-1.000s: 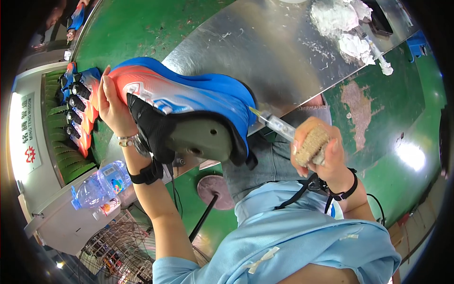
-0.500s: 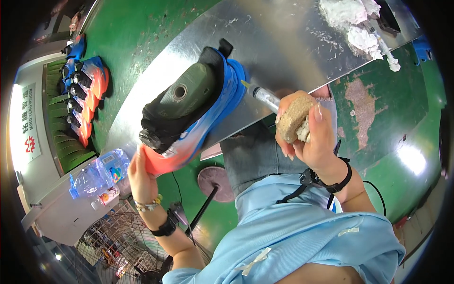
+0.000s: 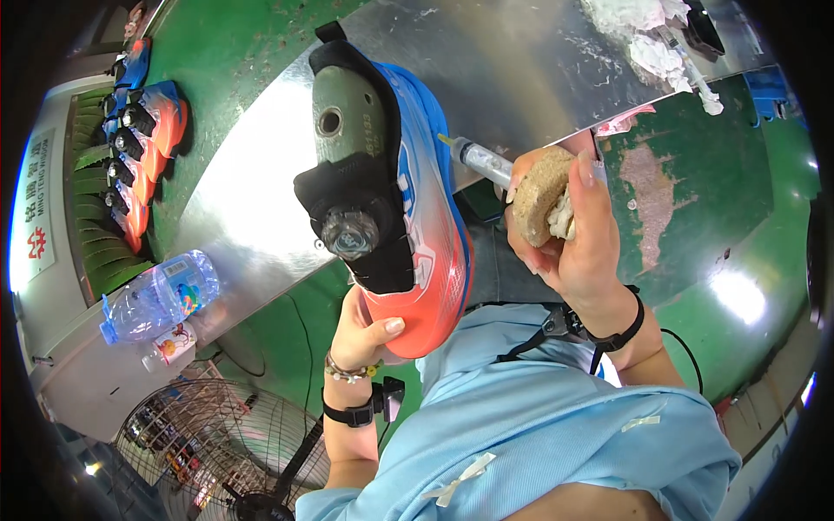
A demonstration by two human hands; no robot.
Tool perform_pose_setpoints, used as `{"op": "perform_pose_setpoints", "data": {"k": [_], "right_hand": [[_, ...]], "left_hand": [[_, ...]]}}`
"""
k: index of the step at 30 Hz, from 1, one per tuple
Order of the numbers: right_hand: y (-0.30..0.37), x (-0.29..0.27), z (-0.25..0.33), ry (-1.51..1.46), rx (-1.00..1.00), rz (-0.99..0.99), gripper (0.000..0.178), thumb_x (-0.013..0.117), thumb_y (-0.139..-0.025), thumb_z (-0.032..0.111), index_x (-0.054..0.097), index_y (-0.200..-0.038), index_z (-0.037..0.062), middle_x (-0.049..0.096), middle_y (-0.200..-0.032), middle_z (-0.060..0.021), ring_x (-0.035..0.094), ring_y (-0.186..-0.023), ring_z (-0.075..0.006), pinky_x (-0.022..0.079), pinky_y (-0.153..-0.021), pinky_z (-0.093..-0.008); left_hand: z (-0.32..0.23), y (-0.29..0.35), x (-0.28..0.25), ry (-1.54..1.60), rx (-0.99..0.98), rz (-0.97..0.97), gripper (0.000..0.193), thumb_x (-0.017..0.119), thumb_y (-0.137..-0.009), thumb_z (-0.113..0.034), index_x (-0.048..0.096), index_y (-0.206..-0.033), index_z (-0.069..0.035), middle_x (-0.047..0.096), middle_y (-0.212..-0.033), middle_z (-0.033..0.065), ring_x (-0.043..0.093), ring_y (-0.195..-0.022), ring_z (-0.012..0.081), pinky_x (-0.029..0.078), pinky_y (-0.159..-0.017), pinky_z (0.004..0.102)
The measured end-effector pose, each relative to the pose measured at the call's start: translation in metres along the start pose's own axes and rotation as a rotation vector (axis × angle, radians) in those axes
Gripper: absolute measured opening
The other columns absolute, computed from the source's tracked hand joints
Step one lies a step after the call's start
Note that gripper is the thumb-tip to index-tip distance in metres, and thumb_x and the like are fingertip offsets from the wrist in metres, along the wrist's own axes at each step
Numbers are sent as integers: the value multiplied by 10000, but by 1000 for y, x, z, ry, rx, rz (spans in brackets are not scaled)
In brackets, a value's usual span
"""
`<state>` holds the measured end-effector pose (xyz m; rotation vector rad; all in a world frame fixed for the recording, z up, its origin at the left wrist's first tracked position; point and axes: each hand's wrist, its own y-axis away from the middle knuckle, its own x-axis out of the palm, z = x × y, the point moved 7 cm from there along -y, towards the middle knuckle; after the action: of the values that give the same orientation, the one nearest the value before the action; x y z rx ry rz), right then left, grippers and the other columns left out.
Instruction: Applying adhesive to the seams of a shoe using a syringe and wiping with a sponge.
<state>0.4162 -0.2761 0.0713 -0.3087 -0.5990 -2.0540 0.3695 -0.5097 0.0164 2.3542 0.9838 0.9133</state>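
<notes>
My left hand (image 3: 360, 337) grips the coral toe of a blue, white and coral sports shoe (image 3: 434, 291), its thumb on top of the toe. A dark green shoe last (image 3: 352, 113) fills the shoe, and a round clear dial sits on its black tongue. The heel points away from me, over the metal table. In my right hand (image 3: 591, 252) is a syringe (image 3: 485, 162) with a yellowish tip, close beside the shoe's right side. That same hand also holds a rough tan block (image 3: 534, 200) and a crumpled white wad (image 3: 563, 219).
The metal table (image 3: 486, 78) carries white crumpled material (image 3: 638, 39) and another syringe (image 3: 699, 87) at far right. A plastic bottle (image 3: 156, 300) lies on the left. Several similar shoes (image 3: 143, 156) stand on a green rack. A wire-caged fan (image 3: 217, 443) is at lower left.
The shoe has turned so its toe points toward me, and my left hand has moved right with it, its thumb now showing on the toe. My right hand stays nearly in place.
</notes>
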Motion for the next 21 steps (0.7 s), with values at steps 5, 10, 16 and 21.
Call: {"op": "perform_pose_setpoints", "data": {"k": [5, 10, 16, 21], "right_hand": [[9, 0, 2, -5, 40, 0, 537, 212, -953, 473, 477, -857, 17, 393, -481, -27, 321, -324, -98, 219, -315, -222], [21, 1, 3, -72, 119, 21, 574, 196, -936, 512, 467, -827, 17, 379, -479, -25, 313, -310, -108, 215, -301, -227], [47, -6, 15, 30, 200, 61, 609, 194, -906, 577, 447, -819, 29, 350, -486, -10, 315, -314, -99, 207, -314, -223], [70, -19, 35, 18, 96, 132, 578, 362, -876, 536, 504, -860, -24, 495, -574, -64, 448, -408, -98, 322, -367, -218]], "left_hand": [[3, -7, 15, 98, 77, 51, 581, 738, -684, -155, 472, -1140, 88, 618, -1014, 130, 615, -898, 182, 487, -817, 319], [12, -11, 17, 220, 129, 75, 570, 735, -683, -154, 489, -1125, 108, 619, -1012, 151, 619, -918, 207, 488, -824, 339], [30, -23, 27, 405, 83, 261, 640, 738, -677, -155, 452, -1189, 100, 578, -1113, 191, 592, -1006, 229, 466, -877, 374], [40, -42, 61, 640, 62, 432, 677, 748, -669, -155, 428, -1228, 53, 525, -1200, 163, 535, -1098, 266, 446, -920, 402]]}}
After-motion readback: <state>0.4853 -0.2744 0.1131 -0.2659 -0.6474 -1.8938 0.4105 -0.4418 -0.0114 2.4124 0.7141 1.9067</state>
